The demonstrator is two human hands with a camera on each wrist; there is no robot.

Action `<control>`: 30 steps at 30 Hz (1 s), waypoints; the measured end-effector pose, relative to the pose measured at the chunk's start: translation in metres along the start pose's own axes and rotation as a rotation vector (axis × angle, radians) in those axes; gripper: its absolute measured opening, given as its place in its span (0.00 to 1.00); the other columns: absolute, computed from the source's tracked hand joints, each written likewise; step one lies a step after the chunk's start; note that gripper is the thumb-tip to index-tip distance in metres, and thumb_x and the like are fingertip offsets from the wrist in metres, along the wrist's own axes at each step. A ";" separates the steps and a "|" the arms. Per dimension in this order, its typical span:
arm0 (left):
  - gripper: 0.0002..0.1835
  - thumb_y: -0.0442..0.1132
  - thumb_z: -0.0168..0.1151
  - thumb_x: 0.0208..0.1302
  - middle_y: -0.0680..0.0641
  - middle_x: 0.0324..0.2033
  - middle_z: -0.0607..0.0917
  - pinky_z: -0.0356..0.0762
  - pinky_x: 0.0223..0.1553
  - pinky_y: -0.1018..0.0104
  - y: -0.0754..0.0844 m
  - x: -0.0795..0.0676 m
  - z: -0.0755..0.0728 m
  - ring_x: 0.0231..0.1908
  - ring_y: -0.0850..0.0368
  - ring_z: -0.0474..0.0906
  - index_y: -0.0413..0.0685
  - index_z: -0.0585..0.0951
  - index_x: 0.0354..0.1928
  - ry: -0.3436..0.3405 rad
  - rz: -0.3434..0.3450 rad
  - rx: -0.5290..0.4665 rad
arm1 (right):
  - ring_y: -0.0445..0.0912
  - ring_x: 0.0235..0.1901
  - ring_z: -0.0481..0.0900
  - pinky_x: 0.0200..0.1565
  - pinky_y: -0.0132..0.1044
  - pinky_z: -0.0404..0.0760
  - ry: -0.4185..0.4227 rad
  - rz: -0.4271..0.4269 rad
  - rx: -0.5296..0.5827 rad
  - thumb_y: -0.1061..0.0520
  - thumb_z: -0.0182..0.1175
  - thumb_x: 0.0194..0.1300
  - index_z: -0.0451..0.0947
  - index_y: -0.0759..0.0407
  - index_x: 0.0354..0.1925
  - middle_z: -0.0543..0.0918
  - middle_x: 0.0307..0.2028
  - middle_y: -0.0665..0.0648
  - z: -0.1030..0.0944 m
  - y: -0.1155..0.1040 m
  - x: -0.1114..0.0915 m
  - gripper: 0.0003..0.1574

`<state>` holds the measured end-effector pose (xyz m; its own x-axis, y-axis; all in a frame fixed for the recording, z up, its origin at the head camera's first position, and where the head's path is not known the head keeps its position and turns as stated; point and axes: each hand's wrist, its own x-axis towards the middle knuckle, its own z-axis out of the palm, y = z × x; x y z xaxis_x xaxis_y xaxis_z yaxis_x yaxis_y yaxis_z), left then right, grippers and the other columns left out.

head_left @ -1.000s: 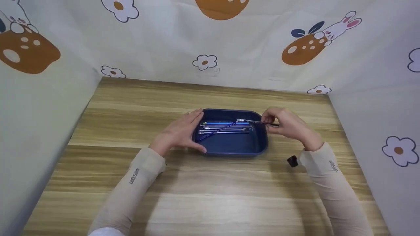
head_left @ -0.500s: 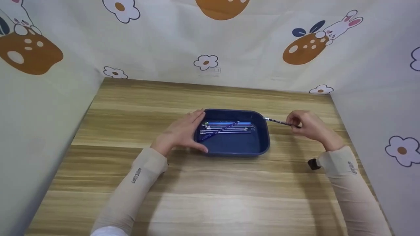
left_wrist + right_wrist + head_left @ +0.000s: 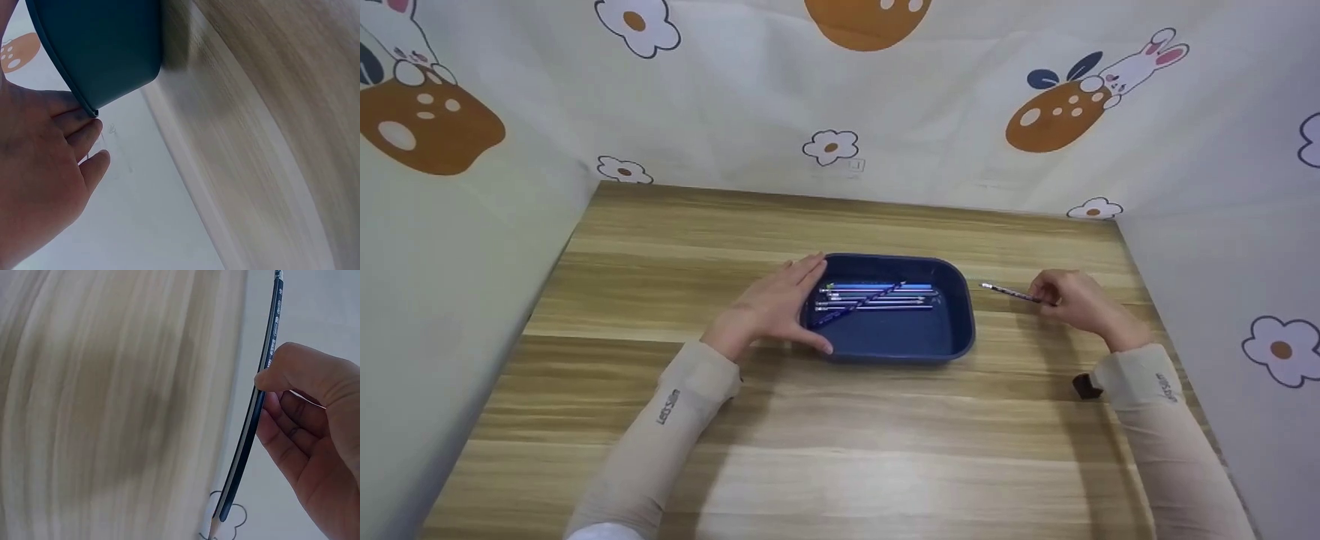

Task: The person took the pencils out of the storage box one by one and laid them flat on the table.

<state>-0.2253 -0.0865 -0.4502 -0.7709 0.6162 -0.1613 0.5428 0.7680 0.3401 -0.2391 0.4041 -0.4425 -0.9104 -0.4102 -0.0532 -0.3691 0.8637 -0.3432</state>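
My right hand [image 3: 1069, 302] pinches a dark pencil [image 3: 1009, 292] between thumb and fingers, to the right of a blue plastic box [image 3: 900, 358]. The right wrist view shows the pencil [image 3: 247, 422] with a grey stripe, pale lettering and a sharpened tip at the bottom. Its pale eraser end points toward the box in the head view. Several shiny pencils [image 3: 885, 299] lie side by side in the box, and a purple patterned pencil [image 3: 859, 304] crosses them at a slant. Spread around the box's left end, my left hand [image 3: 769, 311] touches its rim with extended fingers and thumb.
The box stands on a wood-grain table [image 3: 885, 450]. Pale printed cloth walls [image 3: 735, 97] enclose the table's back and both sides. A small black piece [image 3: 1086, 386] sits at the right sleeve cuff.
My right hand has carried the dark pencil rightward out from over the box, then slightly lower toward the table. The left hand and the box have stayed in place.
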 end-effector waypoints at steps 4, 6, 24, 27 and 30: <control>0.75 0.79 0.68 0.40 0.46 0.81 0.41 0.39 0.81 0.55 0.001 0.000 0.000 0.80 0.50 0.38 0.45 0.43 0.80 -0.009 -0.004 -0.007 | 0.43 0.29 0.77 0.31 0.31 0.77 -0.005 -0.007 -0.017 0.72 0.63 0.47 0.82 0.63 0.34 0.84 0.27 0.55 0.007 0.010 0.001 0.13; 0.75 0.79 0.68 0.40 0.46 0.81 0.41 0.40 0.81 0.54 0.001 0.001 -0.001 0.80 0.49 0.39 0.45 0.43 0.80 -0.001 -0.002 -0.008 | 0.42 0.28 0.77 0.31 0.31 0.77 -0.002 -0.017 -0.033 0.72 0.63 0.46 0.82 0.62 0.33 0.83 0.26 0.54 0.009 0.014 0.003 0.13; 0.75 0.81 0.66 0.39 0.47 0.81 0.42 0.43 0.80 0.52 -0.001 -0.004 0.004 0.80 0.50 0.40 0.46 0.44 0.80 0.011 -0.006 -0.014 | 0.42 0.27 0.76 0.30 0.33 0.78 -0.049 -0.071 -0.067 0.72 0.65 0.44 0.81 0.63 0.31 0.82 0.25 0.54 0.027 0.028 0.007 0.12; 0.75 0.82 0.65 0.39 0.47 0.81 0.42 0.42 0.81 0.53 -0.001 -0.003 0.003 0.80 0.50 0.40 0.47 0.44 0.80 0.011 -0.003 -0.012 | 0.42 0.27 0.75 0.30 0.34 0.77 -0.043 -0.079 -0.081 0.73 0.64 0.43 0.81 0.62 0.30 0.81 0.24 0.53 0.025 0.028 0.006 0.12; 0.75 0.82 0.64 0.39 0.47 0.81 0.42 0.41 0.81 0.55 0.000 -0.002 0.002 0.80 0.50 0.40 0.47 0.43 0.80 0.008 -0.006 -0.009 | 0.43 0.27 0.75 0.31 0.37 0.77 -0.032 -0.084 -0.102 0.73 0.64 0.43 0.81 0.61 0.29 0.81 0.24 0.53 0.024 0.027 0.006 0.13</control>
<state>-0.2227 -0.0876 -0.4517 -0.7768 0.6100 -0.1563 0.5349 0.7702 0.3474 -0.2507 0.4182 -0.4748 -0.8694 -0.4905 -0.0589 -0.4627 0.8503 -0.2509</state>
